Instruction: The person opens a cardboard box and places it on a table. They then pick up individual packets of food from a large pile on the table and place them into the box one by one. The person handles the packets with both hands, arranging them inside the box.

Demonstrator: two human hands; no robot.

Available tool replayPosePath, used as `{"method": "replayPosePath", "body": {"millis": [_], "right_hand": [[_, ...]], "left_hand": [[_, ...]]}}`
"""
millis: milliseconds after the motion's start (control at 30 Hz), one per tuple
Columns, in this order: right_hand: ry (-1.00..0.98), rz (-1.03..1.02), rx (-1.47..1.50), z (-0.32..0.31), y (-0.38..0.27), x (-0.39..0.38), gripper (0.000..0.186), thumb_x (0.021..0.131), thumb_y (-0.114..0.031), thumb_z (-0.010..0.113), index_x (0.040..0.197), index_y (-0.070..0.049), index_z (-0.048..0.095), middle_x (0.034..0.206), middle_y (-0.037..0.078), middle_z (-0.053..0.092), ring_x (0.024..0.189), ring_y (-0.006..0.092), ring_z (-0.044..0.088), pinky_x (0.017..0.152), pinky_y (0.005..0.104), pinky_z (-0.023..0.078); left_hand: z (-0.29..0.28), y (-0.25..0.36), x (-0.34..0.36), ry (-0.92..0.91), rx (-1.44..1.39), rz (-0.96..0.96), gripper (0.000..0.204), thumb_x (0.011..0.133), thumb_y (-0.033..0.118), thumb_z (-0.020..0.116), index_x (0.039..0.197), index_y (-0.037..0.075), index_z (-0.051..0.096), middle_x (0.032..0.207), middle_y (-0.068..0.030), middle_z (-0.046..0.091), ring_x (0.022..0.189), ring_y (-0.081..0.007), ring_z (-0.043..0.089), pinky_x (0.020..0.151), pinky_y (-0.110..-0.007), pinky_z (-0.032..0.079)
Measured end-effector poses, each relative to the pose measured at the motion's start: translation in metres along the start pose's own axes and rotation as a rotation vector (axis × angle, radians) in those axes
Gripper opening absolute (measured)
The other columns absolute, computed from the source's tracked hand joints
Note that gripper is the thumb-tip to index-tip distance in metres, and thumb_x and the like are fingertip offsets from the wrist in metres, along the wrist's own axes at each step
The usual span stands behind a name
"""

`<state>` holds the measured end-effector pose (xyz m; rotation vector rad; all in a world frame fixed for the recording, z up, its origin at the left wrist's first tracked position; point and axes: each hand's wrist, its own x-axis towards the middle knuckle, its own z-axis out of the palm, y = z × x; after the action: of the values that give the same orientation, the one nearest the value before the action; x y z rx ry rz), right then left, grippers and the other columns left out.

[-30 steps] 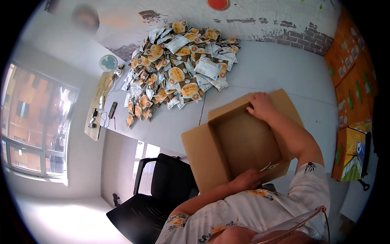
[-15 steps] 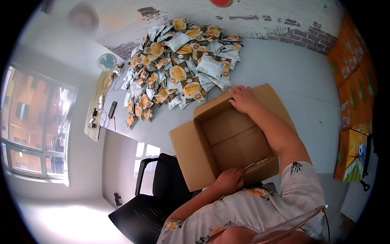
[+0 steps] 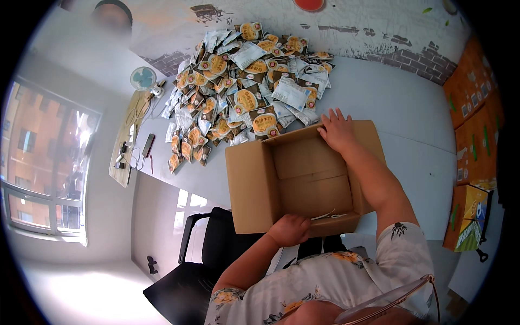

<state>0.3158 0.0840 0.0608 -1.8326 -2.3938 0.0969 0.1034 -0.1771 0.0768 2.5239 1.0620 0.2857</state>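
Observation:
An open cardboard box [image 3: 249,187] rests at the table's near edge, in front of my body. Its left flap is folded outward, and the inside shows bare brown cardboard. A thin white strip like string [image 3: 329,215] lies inside by the near wall. My left hand [image 3: 290,230] is closed over the near wall, toward its left end. At the far rim, my right hand [image 3: 337,131] rests on the cardboard with its fingers stretched out and apart. Beyond the box lies a big heap of small printed food packets [image 3: 246,100], brown, yellow and white, close to the far rim.
A black office chair [image 3: 216,238] stands left of me, below the grey-white table [image 3: 406,116]. Orange cartons [image 3: 476,141] are stacked on the right. A small fan [image 3: 143,79], cables and a dark handheld device [image 3: 148,145] are at the left end.
The box has turned slightly clockwise and its near side has shifted away from my body. My left hand moved with it. My right hand's fingers have straightened at the far rim.

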Motion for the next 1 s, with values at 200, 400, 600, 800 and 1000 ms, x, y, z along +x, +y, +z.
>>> {"method": "replayPosePath", "body": {"millis": [200, 400, 600, 800, 1000], "right_hand": [[-0.058, 0.008, 0.041, 0.001, -0.002, -0.017, 0.057, 0.094, -0.047, 0.053, 0.139, -0.013, 0.046, 0.150, 0.016, 0.034, 0.142, 0.0353, 0.025, 0.108, 0.0640, 0.024], [0.024, -0.056, -0.007, -0.007, -0.015, -0.032, 0.065, 0.091, -0.049, 0.055, 0.140, -0.008, 0.043, 0.151, 0.015, 0.033, 0.142, 0.0327, 0.026, 0.111, 0.0613, 0.020], [0.137, -0.346, 0.023, 0.002, -0.049, -0.049, 0.067, 0.089, -0.044, 0.060, 0.140, -0.005, 0.043, 0.147, 0.015, 0.040, 0.139, 0.0286, 0.034, 0.113, 0.0539, 0.023], [0.015, -0.159, 0.022, -0.005, -0.028, -0.072, 0.066, 0.090, -0.040, 0.058, 0.143, -0.004, 0.038, 0.149, 0.014, 0.037, 0.139, 0.0273, 0.033, 0.114, 0.0511, 0.023], [0.064, -0.061, -0.050, -0.013, -0.008, -0.083, 0.072, 0.090, -0.042, 0.058, 0.146, -0.004, 0.033, 0.151, 0.015, 0.033, 0.142, 0.0275, 0.027, 0.116, 0.0511, 0.019]], "left_hand": [[-0.005, 0.000, -0.007, -0.207, -0.145, -0.041, 0.022, 0.079, 0.019, 0.060, 0.091, 0.001, 0.060, 0.080, -0.0148, 0.062, 0.076, -0.0341, 0.062, 0.070, -0.043, 0.052], [0.006, 0.008, -0.016, -0.136, -0.251, -0.033, 0.025, 0.085, 0.022, 0.059, 0.097, 0.001, 0.060, 0.083, -0.0159, 0.063, 0.079, -0.0335, 0.063, 0.074, -0.043, 0.051], [0.008, 0.004, -0.017, -0.165, -0.218, 0.018, 0.025, 0.088, 0.025, 0.059, 0.097, 0.002, 0.059, 0.081, -0.0149, 0.063, 0.074, -0.0337, 0.063, 0.069, -0.043, 0.052], [0.004, 0.001, -0.013, -0.183, -0.260, 0.107, 0.023, 0.087, 0.026, 0.059, 0.088, 0.003, 0.059, 0.076, -0.0159, 0.063, 0.070, -0.0350, 0.063, 0.066, -0.045, 0.052], [-0.004, -0.014, 0.007, -0.211, -0.234, 0.187, 0.024, 0.085, 0.027, 0.061, 0.077, 0.004, 0.060, 0.073, -0.0152, 0.063, 0.068, -0.0346, 0.063, 0.067, -0.045, 0.052]]}}
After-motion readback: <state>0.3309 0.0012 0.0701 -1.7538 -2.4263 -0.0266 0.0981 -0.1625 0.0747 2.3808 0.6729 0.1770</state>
